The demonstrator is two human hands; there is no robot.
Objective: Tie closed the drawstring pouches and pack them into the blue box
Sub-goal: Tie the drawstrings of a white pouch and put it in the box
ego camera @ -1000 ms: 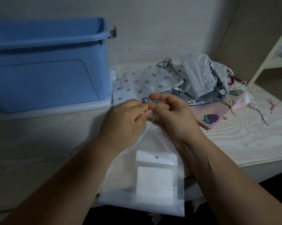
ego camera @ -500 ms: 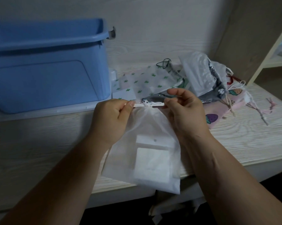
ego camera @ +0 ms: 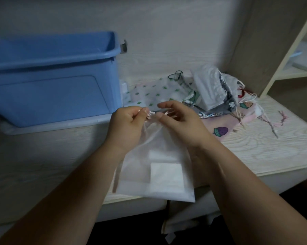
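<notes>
At my far left the blue box [ego camera: 51, 82] stands open-topped on the pale wooden desk [ego camera: 43, 165], back against the wall. Just right of it my left hand [ego camera: 128, 122] is curled, thumb and forefinger pinching the drawstring [ego camera: 151, 114] at the gathered mouth of the white pouch [ego camera: 159, 165]. I hold the pouch up between my two hands. Its sheer body hangs down from the cinched neck, and its bottom edge reaches the front edge of the desk. Through the fabric I see a white square packet [ego camera: 166, 174] low inside.

My right hand [ego camera: 181, 121] is close against the left one, almost touching. Its fingers are bent round the pale cord ends, with the thumb pressed against the neck of the pouch. How the cord is wound there I cannot tell.

Beyond my right hand lies the pile of pouches [ego camera: 209, 96]: a cactus print one flat nearest the box, a white one on a grey one behind, and a pink strawberry one in front with cords trailing right. A shelf unit [ego camera: 290, 73] rises at the far right.
</notes>
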